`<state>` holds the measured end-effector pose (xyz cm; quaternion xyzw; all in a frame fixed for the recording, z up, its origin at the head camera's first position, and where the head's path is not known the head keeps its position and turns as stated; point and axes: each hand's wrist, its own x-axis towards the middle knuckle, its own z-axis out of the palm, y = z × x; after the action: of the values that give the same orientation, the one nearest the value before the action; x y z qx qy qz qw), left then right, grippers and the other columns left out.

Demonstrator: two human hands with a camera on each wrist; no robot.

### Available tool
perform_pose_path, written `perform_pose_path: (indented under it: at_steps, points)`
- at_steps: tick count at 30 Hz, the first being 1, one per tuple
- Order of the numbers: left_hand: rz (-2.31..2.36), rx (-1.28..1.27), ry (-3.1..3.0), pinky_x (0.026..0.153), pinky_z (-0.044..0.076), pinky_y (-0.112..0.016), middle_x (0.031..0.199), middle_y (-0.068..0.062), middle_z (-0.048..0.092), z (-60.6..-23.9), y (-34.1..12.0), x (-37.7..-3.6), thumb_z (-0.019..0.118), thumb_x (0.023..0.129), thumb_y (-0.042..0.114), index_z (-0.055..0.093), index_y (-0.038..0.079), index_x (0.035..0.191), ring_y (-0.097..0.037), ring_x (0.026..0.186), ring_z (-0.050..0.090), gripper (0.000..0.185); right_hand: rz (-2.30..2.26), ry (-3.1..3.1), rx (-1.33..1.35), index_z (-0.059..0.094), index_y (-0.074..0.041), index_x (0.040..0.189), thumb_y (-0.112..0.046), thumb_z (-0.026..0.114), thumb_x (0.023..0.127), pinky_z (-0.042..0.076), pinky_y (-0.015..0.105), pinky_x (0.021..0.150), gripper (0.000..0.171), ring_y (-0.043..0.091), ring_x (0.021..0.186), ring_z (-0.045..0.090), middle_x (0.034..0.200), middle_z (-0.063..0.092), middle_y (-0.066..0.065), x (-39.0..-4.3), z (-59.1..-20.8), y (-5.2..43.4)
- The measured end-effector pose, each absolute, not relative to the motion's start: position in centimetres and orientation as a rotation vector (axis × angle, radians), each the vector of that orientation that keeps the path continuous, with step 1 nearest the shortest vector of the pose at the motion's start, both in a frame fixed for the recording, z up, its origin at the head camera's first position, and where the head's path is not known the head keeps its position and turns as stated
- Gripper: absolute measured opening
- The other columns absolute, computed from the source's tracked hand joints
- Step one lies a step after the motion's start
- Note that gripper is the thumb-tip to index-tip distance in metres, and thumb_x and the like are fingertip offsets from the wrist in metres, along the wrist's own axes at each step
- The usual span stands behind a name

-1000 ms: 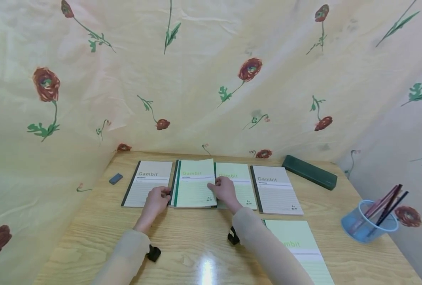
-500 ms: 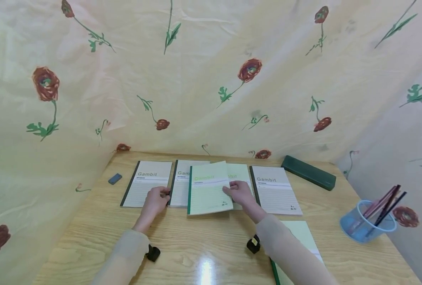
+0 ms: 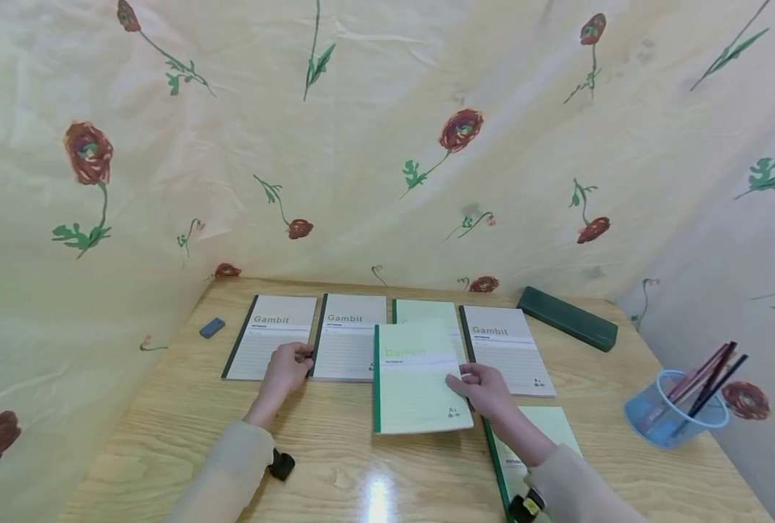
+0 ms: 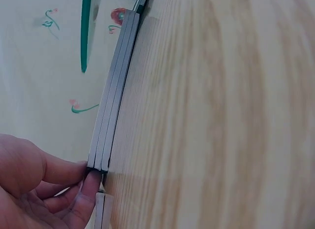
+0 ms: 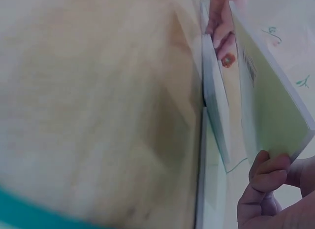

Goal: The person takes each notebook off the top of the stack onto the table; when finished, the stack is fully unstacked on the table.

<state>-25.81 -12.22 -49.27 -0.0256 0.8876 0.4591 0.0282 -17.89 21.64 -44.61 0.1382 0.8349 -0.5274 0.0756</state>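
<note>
Four Gambit notebooks lie in a row on the wooden table [image 3: 335,450]: grey [image 3: 266,341], grey [image 3: 348,341], green [image 3: 423,311], grey [image 3: 508,352]. My right hand [image 3: 475,385] grips the right edge of another green notebook [image 3: 416,381], lifted in front of the row. In the right wrist view its fingers [image 5: 268,172] curl round that tilted notebook [image 5: 266,91]. My left hand [image 3: 289,363] pinches the near left corner of the second grey notebook. The left wrist view shows a fingertip [image 4: 91,182] against that notebook's edge [image 4: 106,135].
One more green notebook [image 3: 544,432] lies near the front right, partly under my right forearm. A dark green pencil case [image 3: 566,316] sits at the back right, a blue mesh cup of pencils [image 3: 678,407] at the right edge, an eraser [image 3: 211,327] at the left. Flowered cloth surrounds the table.
My right hand has drawn the green notebook off the second grey one, rightward and toward me, which uncovers that grey cover. The left hand has stayed where it was.
</note>
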Motion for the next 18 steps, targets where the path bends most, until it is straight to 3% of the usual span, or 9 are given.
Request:
perform_pose_path:
  at_steps: [5,12,18]
  points:
    - [1.41,-0.097,2.735,0.087,0.053,-0.044,0.116,-0.02,0.067,-49.3,-12.2,-25.8,0.06,0.095,-0.002,0.065,-0.006,0.122,-0.032,0.106,0.063,0.028,-1.542,2.492,0.477,0.054,0.006,0.129,-0.026,0.067,0.097,0.048,0.033,0.07,0.048,0.02,0.084,0.057,0.101,0.065,0.012,-15.9,-45.2,23.1]
    - [1.404,-0.093,2.735,0.088,0.053,-0.044,0.115,-0.02,0.067,-49.3,-12.2,-25.9,0.06,0.095,-0.002,0.065,-0.006,0.122,-0.032,0.107,0.063,0.028,-1.612,2.471,0.51,0.058,0.006,0.122,-0.018,0.07,0.094,0.039,0.026,0.054,0.038,0.016,0.066,0.055,0.078,0.066,0.005,-13.0,-46.3,23.7]
    - [1.415,-0.083,2.743,0.087,0.053,-0.044,0.115,-0.02,0.067,-49.5,-12.3,-25.9,0.061,0.094,-0.003,0.066,-0.006,0.12,-0.032,0.106,0.063,0.027,-1.564,2.455,0.592,0.058,0.005,0.12,-0.022,0.073,0.092,0.039,0.028,0.06,0.041,0.017,0.068,0.054,0.076,0.063,0.004,-10.8,-47.0,23.6]
